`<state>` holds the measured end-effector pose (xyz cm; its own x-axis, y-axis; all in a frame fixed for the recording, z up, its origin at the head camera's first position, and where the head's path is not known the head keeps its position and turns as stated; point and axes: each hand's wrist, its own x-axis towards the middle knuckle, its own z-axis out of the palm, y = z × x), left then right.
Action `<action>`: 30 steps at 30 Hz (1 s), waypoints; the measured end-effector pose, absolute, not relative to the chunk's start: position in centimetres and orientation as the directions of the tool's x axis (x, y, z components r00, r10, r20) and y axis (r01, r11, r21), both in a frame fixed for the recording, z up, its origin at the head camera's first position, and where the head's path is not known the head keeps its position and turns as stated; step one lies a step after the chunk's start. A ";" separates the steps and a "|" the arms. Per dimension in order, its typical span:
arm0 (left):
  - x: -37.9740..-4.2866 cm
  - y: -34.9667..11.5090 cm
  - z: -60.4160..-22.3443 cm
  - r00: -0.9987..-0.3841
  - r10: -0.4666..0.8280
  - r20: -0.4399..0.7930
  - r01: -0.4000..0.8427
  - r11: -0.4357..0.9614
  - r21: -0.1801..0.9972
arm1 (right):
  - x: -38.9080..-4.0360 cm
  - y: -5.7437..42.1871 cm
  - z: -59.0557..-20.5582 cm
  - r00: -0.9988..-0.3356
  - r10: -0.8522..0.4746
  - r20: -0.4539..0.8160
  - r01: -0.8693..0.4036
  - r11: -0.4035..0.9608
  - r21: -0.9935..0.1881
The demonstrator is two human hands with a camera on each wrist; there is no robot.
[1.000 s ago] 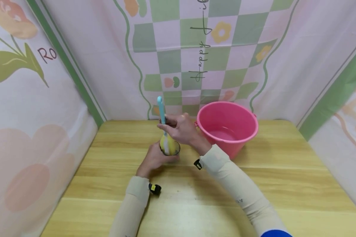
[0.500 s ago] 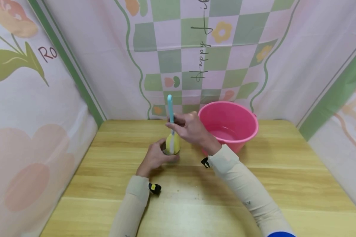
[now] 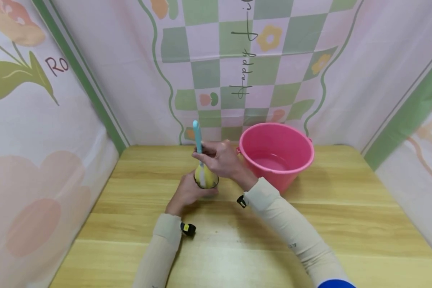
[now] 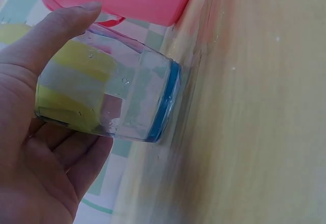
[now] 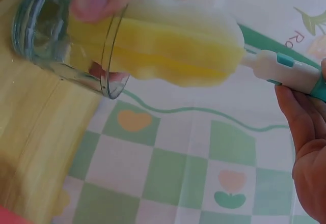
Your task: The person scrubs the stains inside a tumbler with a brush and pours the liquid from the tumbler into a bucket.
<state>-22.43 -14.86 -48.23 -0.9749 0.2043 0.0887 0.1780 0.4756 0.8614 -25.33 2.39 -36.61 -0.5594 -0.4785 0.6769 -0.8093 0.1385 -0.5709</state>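
Note:
My left hand [image 3: 189, 192] grips a clear drinking glass [image 4: 133, 89], its thumb on one side and fingers on the other. The glass stands on the wooden table, and water drops cling to its wall. My right hand [image 3: 222, 158] pinches the blue handle [image 3: 197, 135] of a sponge bottle brush, above the glass. The brush's yellow and white sponge head [image 5: 178, 46] is partly inside the glass and partly sticks out past the rim. In the left wrist view the sponge shows through the wall, short of the blue-tinted base.
A pink bucket [image 3: 289, 176] stands to the right of the hands, close to the right forearm. The wooden table [image 3: 216, 248] carries a few small drops. Printed cloth [image 3: 209, 76] hangs behind the table and at both sides.
The brush and my right hand shifted right and back left, ending close to where they were a second ago. My left hand and the glass stay in place.

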 end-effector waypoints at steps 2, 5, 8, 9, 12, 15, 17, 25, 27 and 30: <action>-22.5 -14.9 -48.3 -0.972 0.215 0.096 0.191 0.479 0.857 | -25.0 2.4 -36.6 -0.551 -0.504 0.666 -0.810 0.129 -0.572; -22.5 -15.0 -48.2 -0.969 0.226 0.103 0.202 0.476 0.856 | -24.6 3.0 -36.3 -0.533 -0.533 0.657 -0.817 0.120 -0.564; -22.5 -15.1 -48.2 -0.969 0.229 0.093 0.192 0.459 0.867 | -24.5 3.8 -35.7 -0.523 -0.544 0.656 -0.824 0.127 -0.552; -22.5 -15.1 -48.1 -0.969 0.230 0.090 0.188 0.448 0.874 | -24.5 4.0 -35.5 -0.523 -0.542 0.658 -0.825 0.131 -0.549; -22.4 -15.1 -48.1 -0.967 0.240 0.083 0.180 0.417 0.891 | -24.9 4.5 -35.1 -0.521 -0.532 0.668 -0.831 0.139 -0.538; -22.4 -15.1 -48.2 -0.966 0.243 0.082 0.177 0.400 0.899 | -25.4 4.6 -34.9 -0.513 -0.517 0.685 -0.841 0.143 -0.521; -22.4 -15.0 -48.3 -0.968 0.235 0.082 0.174 0.401 0.899 | -25.7 4.3 -34.8 -0.504 -0.506 0.700 -0.849 0.141 -0.509; -22.6 -15.0 -48.4 -0.974 0.210 0.089 0.180 0.467 0.866 | -25.7 2.6 -35.4 -0.496 -0.499 0.711 -0.852 0.121 -0.510; -22.6 -15.0 -48.4 -0.973 0.210 0.095 0.187 0.483 0.855 | -25.3 2.5 -35.6 -0.501 -0.516 0.694 -0.846 0.123 -0.519; -22.6 -15.0 -48.4 -0.972 0.213 0.098 0.193 0.487 0.852 | -24.8 2.8 -35.8 -0.517 -0.527 0.674 -0.831 0.121 -0.543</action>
